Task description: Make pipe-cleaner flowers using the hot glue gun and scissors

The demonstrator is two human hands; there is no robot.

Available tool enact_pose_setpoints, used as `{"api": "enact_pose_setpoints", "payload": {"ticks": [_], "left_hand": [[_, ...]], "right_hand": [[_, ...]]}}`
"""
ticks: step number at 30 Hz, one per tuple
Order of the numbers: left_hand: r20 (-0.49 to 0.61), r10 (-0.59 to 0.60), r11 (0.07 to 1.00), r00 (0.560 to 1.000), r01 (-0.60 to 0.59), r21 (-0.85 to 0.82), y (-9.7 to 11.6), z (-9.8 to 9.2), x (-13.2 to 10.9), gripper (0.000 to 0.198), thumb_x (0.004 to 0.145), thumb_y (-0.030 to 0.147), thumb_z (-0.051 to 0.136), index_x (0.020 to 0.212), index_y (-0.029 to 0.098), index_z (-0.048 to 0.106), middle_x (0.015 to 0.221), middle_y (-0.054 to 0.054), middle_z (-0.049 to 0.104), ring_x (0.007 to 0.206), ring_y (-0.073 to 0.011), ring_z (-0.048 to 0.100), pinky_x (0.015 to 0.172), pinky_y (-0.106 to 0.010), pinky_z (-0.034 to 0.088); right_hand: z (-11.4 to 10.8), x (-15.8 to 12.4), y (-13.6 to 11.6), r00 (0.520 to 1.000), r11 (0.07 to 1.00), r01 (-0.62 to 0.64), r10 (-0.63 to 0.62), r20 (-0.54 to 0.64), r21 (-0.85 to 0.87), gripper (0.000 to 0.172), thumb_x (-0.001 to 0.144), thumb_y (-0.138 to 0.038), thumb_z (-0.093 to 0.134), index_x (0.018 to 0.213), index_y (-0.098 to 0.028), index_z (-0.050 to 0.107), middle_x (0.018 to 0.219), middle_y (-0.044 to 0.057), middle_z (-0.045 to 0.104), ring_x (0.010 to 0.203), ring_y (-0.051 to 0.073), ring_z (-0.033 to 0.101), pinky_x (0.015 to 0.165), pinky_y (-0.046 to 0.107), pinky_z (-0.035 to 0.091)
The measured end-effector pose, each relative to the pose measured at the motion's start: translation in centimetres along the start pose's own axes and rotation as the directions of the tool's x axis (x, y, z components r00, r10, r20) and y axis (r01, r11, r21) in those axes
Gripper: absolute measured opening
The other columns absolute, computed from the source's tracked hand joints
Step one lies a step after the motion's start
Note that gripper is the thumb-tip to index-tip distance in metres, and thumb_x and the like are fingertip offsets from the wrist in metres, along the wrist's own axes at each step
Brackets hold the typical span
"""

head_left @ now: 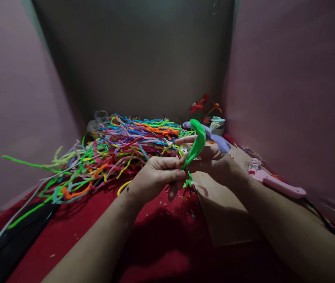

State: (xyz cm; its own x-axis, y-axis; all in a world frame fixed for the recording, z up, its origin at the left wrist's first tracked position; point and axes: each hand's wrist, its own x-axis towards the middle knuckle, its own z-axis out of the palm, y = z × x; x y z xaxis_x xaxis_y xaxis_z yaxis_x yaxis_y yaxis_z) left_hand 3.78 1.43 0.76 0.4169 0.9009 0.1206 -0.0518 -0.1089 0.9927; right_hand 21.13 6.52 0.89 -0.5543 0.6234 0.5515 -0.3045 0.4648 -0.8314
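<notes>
Green pipe-cleaner leaf point(197, 142) rises slanting upward from its lower end, pinched by the left hand point(155, 176); the right hand point(216, 162) clasps its middle

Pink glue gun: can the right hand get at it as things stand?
Probably yes: the glue gun lies uncovered on the cardboard beside the right hand, nothing between them, though that hand and the left hand hold a green pipe-cleaner piece.

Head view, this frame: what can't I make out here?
Head view only.
Lower end of the green fuzzy pipe-cleaner loop: pinched inside the left hand and right hand.
Small pale round ring behind it: dim, half covered.
Pink plastic glue gun: blurred, cord lost in shadow.
</notes>
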Motion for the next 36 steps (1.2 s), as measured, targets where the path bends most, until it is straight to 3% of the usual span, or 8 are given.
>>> {"api": "enact_pose_setpoints", "payload": {"ticks": [6,10,12,14,16,24,31,36], "left_hand": [[0.174,-0.110,0.950,0.979,0.155,-0.270,-0.9,0.1,0.3,0.029,0.063,0.039,0.074,0.064,0.013,0.060,0.046,0.002,0.053,0.028,-0.0067,0.041,0.029,-0.019,0.033],[-0.127,0.088,0.994,0.988,-0.079,0.080,-1.0,0.7,0.7,0.020,0.078,0.033,0.061,0.069,0.015,0.061,0.054,0.000,0.056,0.042,-0.0092,0.050,0.046,-0.022,0.042],[-0.333,0.349,0.879,0.876,-0.182,0.441,-1.4,1.1,0.8,0.014,0.080,0.027,0.058,0.074,0.017,0.064,0.061,-0.002,0.058,0.056,-0.0121,0.053,0.058,-0.024,0.043],[-0.345,0.548,0.712,0.762,-0.209,0.670,-1.9,1.6,0.9,0.009,0.079,0.024,0.058,0.078,0.019,0.065,0.070,-0.003,0.059,0.068,-0.0145,0.053,0.067,-0.025,0.042],[-0.344,0.581,0.675,0.737,-0.201,0.710,-2.2,1.9,0.9,0.010,0.081,0.021,0.054,0.077,0.019,0.063,0.071,-0.002,0.057,0.068,-0.0136,0.051,0.067,-0.024,0.040],[-0.428,0.225,0.974,0.875,-0.185,0.134,-1.1,2.1,1.1,0.017,0.078,0.025,0.058,0.065,0.016,0.054,0.051,0.005,0.044,0.046,-0.0069,0.036,0.047,-0.020,0.029],[-0.321,0.141,0.965,0.937,-0.202,-0.166,-1.4,1.6,1.3,0.018,0.077,0.027,0.064,0.068,0.015,0.055,0.051,0.006,0.045,0.044,-0.0043,0.036,0.046,-0.019,0.029],[-0.122,0.100,0.908,0.987,-0.141,-0.395,-1.1,1.5,1.0,0.010,0.077,0.021,0.065,0.076,0.014,0.058,0.051,0.007,0.039,0.043,-0.0020,0.029,0.045,-0.018,0.024]], "right_hand": [[0.2,-0.4,0.5,0.999,0.999,-0.026,0.025,0.035,0.025,0.010,0.068,-0.036,0.076,0.072,-0.027,0.075,0.102,0.003,0.066,0.095,0.021,0.060,0.080,0.038,0.051],[0.5,0.1,1.4,0.982,0.995,-0.040,0.057,-0.179,0.096,0.015,0.064,-0.033,0.079,0.076,-0.027,0.073,0.091,0.001,0.069,0.088,0.021,0.061,0.079,0.039,0.050],[0.9,0.3,1.8,0.957,0.993,-0.069,0.091,-0.275,0.092,0.019,0.062,-0.033,0.080,0.077,-0.026,0.072,0.082,0.001,0.069,0.086,0.021,0.062,0.080,0.039,0.049],[1.4,0.4,1.8,0.936,0.993,-0.086,0.109,-0.334,0.085,0.016,0.062,-0.034,0.079,0.072,-0.024,0.072,0.080,0.001,0.069,0.085,0.021,0.062,0.082,0.039,0.048],[1.8,0.3,1.7,0.928,0.994,-0.084,0.103,-0.357,0.069,0.014,0.064,-0.035,0.077,0.068,-0.023,0.071,0.080,0.001,0.069,0.083,0.021,0.062,0.081,0.038,0.048],[0.7,0.3,1.8,0.975,0.995,-0.076,0.089,-0.204,0.071,0.016,0.066,-0.030,0.076,0.082,-0.027,0.074,0.088,-0.001,0.070,0.090,0.021,0.061,0.085,0.038,0.047],[-0.1,0.2,2.1,0.985,0.996,-0.037,0.051,-0.163,0.083,0.019,0.072,-0.026,0.072,0.091,-0.030,0.074,0.102,0.000,0.067,0.099,0.019,0.057,0.094,0.038,0.043],[-0.3,0.1,1.9,0.992,0.989,-0.094,0.103,-0.074,0.117,0.021,0.075,-0.026,0.070,0.095,-0.031,0.073,0.104,-0.001,0.068,0.098,0.018,0.059,0.092,0.037,0.043]]}}
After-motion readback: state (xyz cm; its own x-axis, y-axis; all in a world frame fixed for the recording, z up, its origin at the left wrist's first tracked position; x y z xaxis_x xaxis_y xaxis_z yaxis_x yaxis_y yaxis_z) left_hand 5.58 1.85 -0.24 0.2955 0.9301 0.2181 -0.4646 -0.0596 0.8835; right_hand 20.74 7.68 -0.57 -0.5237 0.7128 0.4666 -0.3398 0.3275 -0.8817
